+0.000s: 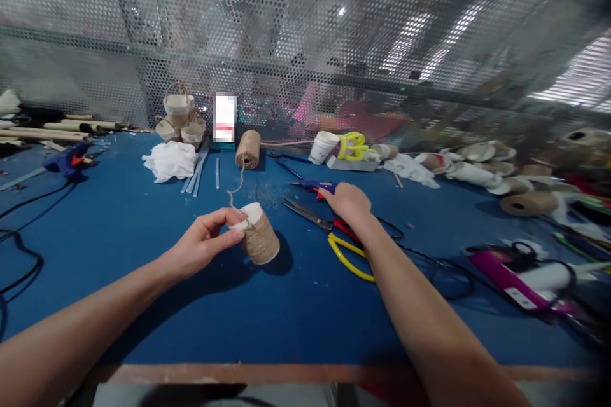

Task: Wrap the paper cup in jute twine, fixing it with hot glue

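Observation:
My left hand pinches the rim of a paper cup covered in brown burlap-like wrap, tilted just above the blue table. From the cup's rim a strand of twine leads back to the twine spool. Reaching out to the right, my right hand closes round the handle of a blue glue gun with an orange trigger; its nozzle points left. Scissors with yellow and red handles lie open beneath my right wrist, blades toward the cup.
Glue sticks and a white cloth lie at back left, near wrapped cups. Another glue gun is far left. A white cup stands at the back. A purple power strip and cables lie right.

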{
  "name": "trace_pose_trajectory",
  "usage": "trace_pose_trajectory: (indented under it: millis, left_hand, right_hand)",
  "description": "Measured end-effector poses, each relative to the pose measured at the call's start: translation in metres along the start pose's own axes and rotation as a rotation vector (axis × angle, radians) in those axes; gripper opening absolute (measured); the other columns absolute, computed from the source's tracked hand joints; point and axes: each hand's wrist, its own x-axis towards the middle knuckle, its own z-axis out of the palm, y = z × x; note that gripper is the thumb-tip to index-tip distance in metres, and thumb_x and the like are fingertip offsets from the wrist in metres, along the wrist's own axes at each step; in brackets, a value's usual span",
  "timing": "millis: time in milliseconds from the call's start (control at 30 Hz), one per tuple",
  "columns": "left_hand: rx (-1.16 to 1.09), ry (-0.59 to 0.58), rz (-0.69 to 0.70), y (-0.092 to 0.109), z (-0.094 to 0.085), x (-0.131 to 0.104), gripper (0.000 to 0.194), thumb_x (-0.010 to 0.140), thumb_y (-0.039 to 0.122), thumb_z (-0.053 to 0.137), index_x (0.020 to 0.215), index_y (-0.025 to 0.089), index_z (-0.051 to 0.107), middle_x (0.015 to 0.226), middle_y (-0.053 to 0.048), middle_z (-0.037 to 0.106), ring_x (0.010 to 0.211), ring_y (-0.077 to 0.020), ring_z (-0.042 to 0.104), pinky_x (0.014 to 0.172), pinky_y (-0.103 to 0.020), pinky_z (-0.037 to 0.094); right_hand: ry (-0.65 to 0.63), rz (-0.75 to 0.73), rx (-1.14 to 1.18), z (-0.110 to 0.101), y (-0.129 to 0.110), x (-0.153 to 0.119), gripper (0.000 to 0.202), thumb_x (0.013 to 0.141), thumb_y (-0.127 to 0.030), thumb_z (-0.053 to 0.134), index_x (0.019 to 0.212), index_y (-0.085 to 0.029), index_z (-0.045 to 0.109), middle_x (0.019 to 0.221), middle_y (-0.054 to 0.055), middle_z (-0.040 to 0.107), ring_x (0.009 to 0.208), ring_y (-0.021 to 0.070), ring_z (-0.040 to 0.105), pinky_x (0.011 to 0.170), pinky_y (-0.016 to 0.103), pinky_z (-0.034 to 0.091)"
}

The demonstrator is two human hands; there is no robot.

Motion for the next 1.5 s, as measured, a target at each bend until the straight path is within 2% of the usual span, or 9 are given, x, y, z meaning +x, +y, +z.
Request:
trace_pose_trajectory:
  millis: [67, 167, 233, 333, 500, 700, 800, 1167, 1500]
  left_hand:
    - [0.003, 0.004, -0.014, 0.001, 0.001, 0.0, 0.013, 0.075, 0.026, 0.063, 0.068, 0.015, 0.058, 0.086, -0.003, 0.057, 0.085, -0.015, 0.051, 0.081, -0.028, 0.037]
    - [0.04, 0.017, -0.053, 0.002, 0.004, -0.001, 0.016, 0.074, 0.028, 0.064, 0.067, 0.014, 0.057, 0.084, -0.003, 0.057, 0.082, -0.0147, 0.051, 0.078, -0.027, 0.038]
    - [0.085, 0.024, -0.076, 0.003, 0.005, -0.002, 0.018, 0.073, 0.03, 0.064, 0.068, 0.014, 0.057, 0.08, -0.003, 0.057, 0.078, -0.0145, 0.051, 0.077, -0.028, 0.039]
    - [0.154, 0.032, -0.098, 0.005, 0.006, -0.003, 0.02, 0.073, 0.033, 0.063, 0.07, 0.013, 0.058, 0.072, -0.001, 0.057, 0.072, -0.0139, 0.05, 0.074, -0.028, 0.039]
    - [0.189, 0.065, -0.128, 0.008, 0.007, -0.004, 0.022, 0.071, 0.033, 0.065, 0.064, 0.014, 0.056, 0.067, -0.001, 0.056, 0.068, -0.0135, 0.049, 0.068, -0.026, 0.039]
    - [0.046, 0.038, -0.168, 0.009, 0.01, -0.004, 0.022, 0.071, 0.033, 0.065, 0.066, 0.013, 0.057, 0.07, -0.001, 0.057, 0.068, -0.0129, 0.051, 0.07, -0.026, 0.039]
    - [-0.047, 0.018, -0.183, 0.008, 0.012, -0.006, 0.019, 0.071, 0.03, 0.066, 0.066, 0.013, 0.057, 0.074, -0.001, 0.058, 0.071, -0.0124, 0.05, 0.07, -0.025, 0.038]
    - [-0.155, -0.043, -0.219, 0.011, 0.012, -0.009, 0.014, 0.072, 0.026, 0.066, 0.067, 0.014, 0.06, 0.086, -0.004, 0.06, 0.082, -0.0159, 0.052, 0.075, -0.026, 0.037]
    - [-0.285, -0.081, -0.245, 0.014, 0.013, -0.011, 0.013, 0.071, 0.024, 0.067, 0.067, 0.015, 0.059, 0.084, -0.003, 0.061, 0.081, -0.0151, 0.051, 0.073, -0.025, 0.037]
  right_hand:
    - [0.059, -0.122, -0.013, -0.01, -0.016, -0.021, 0.028, 0.08, -0.034, 0.057, 0.088, -0.007, 0.061, 0.102, 0.022, 0.058, 0.103, 0.0328, 0.052, 0.081, 0.041, 0.039]
    - [-0.043, -0.411, 0.082, -0.019, -0.048, -0.07, 0.026, 0.077, -0.044, 0.056, 0.082, -0.019, 0.062, 0.079, 0.005, 0.064, 0.075, 0.0177, 0.059, 0.068, 0.028, 0.043]
    - [-0.134, -0.716, 0.228, -0.02, -0.067, -0.102, 0.026, 0.075, -0.043, 0.059, 0.079, -0.018, 0.06, 0.073, 0.003, 0.062, 0.063, 0.0143, 0.056, 0.058, 0.025, 0.041]
    - [-0.06, -0.865, 0.101, -0.015, -0.085, -0.132, 0.02, 0.072, -0.034, 0.064, 0.075, -0.015, 0.057, 0.07, 0.004, 0.06, 0.061, 0.0146, 0.052, 0.055, 0.027, 0.038]
    - [-0.032, -0.781, 0.196, -0.008, -0.078, -0.129, 0.012, 0.076, -0.013, 0.055, 0.064, -0.016, 0.053, 0.059, 0.0, 0.055, 0.054, 0.0111, 0.049, 0.053, 0.025, 0.036]
    - [-0.276, -0.558, 0.728, -0.009, -0.05, -0.117, 0.01, 0.075, -0.026, 0.058, 0.074, -0.016, 0.057, 0.061, -0.001, 0.056, 0.052, 0.0098, 0.052, 0.05, 0.023, 0.043]
    - [-0.356, -0.505, 0.857, -0.006, -0.042, -0.116, 0.016, 0.073, -0.031, 0.061, 0.075, -0.015, 0.058, 0.063, -0.001, 0.057, 0.054, 0.0095, 0.052, 0.051, 0.023, 0.044]
    - [-0.32, -0.544, 0.837, -0.004, -0.032, -0.119, 0.011, 0.073, -0.029, 0.06, 0.072, -0.018, 0.059, 0.066, -0.001, 0.057, 0.055, 0.0095, 0.048, 0.053, 0.024, 0.042]
    - [-0.462, -0.492, 0.94, -0.001, -0.032, -0.12, 0.01, 0.073, -0.026, 0.061, 0.073, -0.016, 0.058, 0.065, -0.003, 0.054, 0.056, 0.0077, 0.047, 0.054, 0.022, 0.041]
